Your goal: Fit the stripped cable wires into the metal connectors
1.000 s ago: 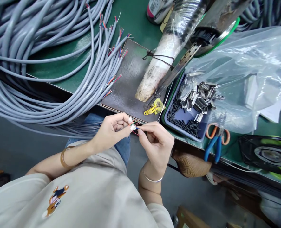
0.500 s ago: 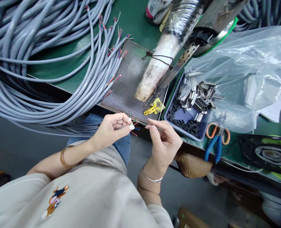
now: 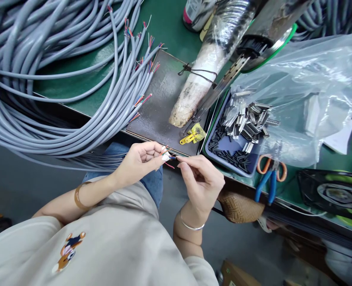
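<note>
Pinching fanned wires [image 3: 172, 157] in my left hand [image 3: 146, 161], I'm holding my right hand [image 3: 202, 174] almost closed alongside (any hold unclear), stripped grey cables [image 3: 118, 105] lying unconnected.

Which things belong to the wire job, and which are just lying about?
Seem to belong:
coloured wires, held in the left hand
grey cables with similar ends, probably
metal connectors in the blue tray, perhaps

Seem just lying about:
yellow clip
white paper
pink-banded container

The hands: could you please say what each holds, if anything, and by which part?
The left hand pinches colored wires behind their free ends; what the right hand holds cannot be told.
</note>
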The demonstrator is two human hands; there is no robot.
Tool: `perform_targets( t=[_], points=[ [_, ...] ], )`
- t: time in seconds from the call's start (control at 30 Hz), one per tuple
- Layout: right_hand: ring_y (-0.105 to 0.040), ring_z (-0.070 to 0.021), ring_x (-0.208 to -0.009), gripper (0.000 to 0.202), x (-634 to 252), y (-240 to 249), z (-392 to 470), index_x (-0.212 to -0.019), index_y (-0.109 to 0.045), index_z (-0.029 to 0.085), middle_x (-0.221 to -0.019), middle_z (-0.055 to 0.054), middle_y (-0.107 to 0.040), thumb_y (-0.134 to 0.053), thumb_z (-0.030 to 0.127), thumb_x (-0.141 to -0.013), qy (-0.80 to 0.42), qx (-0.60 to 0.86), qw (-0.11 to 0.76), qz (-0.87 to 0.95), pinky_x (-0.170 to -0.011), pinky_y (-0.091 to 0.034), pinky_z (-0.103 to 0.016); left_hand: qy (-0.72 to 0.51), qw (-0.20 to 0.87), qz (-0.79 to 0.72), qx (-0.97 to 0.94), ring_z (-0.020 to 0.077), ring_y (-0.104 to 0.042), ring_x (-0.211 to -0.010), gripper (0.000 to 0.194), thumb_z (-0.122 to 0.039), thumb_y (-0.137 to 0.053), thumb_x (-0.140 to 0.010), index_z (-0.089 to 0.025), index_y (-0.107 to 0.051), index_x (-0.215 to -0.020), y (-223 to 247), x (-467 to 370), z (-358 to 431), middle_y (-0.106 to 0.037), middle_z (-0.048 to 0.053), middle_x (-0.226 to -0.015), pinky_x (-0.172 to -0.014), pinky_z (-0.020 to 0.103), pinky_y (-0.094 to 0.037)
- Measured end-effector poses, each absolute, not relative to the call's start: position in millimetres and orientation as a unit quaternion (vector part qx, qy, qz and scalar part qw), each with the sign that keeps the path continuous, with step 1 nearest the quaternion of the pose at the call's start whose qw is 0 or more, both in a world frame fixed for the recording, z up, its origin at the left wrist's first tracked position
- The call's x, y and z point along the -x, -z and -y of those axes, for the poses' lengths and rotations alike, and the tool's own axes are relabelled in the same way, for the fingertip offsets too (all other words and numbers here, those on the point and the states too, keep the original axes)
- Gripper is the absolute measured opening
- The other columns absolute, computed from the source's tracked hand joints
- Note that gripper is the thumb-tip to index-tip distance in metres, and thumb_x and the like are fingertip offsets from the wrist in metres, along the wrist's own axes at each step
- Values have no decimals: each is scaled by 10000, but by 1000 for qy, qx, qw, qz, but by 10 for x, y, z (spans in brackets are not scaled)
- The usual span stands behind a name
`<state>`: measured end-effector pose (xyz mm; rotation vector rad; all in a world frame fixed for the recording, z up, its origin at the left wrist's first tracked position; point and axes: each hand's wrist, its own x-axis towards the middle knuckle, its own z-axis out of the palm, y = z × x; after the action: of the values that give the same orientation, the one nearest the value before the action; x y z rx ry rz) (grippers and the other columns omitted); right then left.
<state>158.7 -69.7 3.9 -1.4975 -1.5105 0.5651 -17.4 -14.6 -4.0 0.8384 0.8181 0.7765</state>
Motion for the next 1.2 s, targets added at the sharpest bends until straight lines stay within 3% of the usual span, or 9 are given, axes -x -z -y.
perform_targets(
  t=[0.3, 0.57, 0.77, 0.93, 1.1, 1.2],
  points=[
    [-535, -117, -577, 121, -1589, -27, 690, -952, -803, 239, -765, -17, -691, -702, 306, -944, -241, 617, 460, 591, -499, -380, -269, -350, 772, -377, -372, 36, -369, -490, 335, -375, -861, -753, -164, -602, -749, 76, 185, 143, -495, -71, -604, -454, 168, -305],
    [-333, -63, -490, 118, -1539, -38, 663, -864, -772, 205, -742, 11, -660, -718, 293, -920, -307, 614, 425, 590, -465, -250, -257, -396, 704, -380, -452, 78, -504, -603, 146, -263, -739, -818, -155, -647, -783, 60, 146, 192, -612, -14, -713, -596, 202, -445],
    [-349, -71, -510, 164, -1474, 9, 645, -778, -730, 194, -665, 29, -591, -702, 281, -915, -296, 622, 441, 576, -482, -262, -254, -397, 603, -420, -551, 85, -459, -597, 91, -190, -684, -807, -162, -622, -746, 46, 144, 223, -581, -9, -712, -562, 222, -365],
    [-332, -59, -485, 148, -1437, 48, 663, -753, -715, 198, -658, 38, -606, -717, 239, -895, -311, 596, 457, 582, -466, -267, -244, -396, 675, -416, -463, 71, -427, -550, 171, -269, -705, -843, -175, -576, -784, 29, 150, 228, -512, -37, -673, -521, 201, -366],
    [-462, -91, -501, 99, -1496, 105, 729, -888, -770, 227, -679, 19, -647, -710, 295, -928, -233, 607, 494, 577, -466, -324, -255, -445, 662, -417, -435, 135, -631, -847, 205, -321, -803, -810, -146, -696, -797, 89, 177, 196, -679, 104, -1099, -626, 191, -512],
    [-486, -105, -479, 194, -1539, 119, 725, -1033, -778, 257, -603, 38, -581, -627, 373, -993, -137, 574, 583, 559, -460, -331, -261, -454, 679, -414, -402, 155, -679, -838, 241, -340, -850, -777, -148, -707, -805, 129, 187, 176, -716, 73, -922, -693, 220, -561]
  ],
)
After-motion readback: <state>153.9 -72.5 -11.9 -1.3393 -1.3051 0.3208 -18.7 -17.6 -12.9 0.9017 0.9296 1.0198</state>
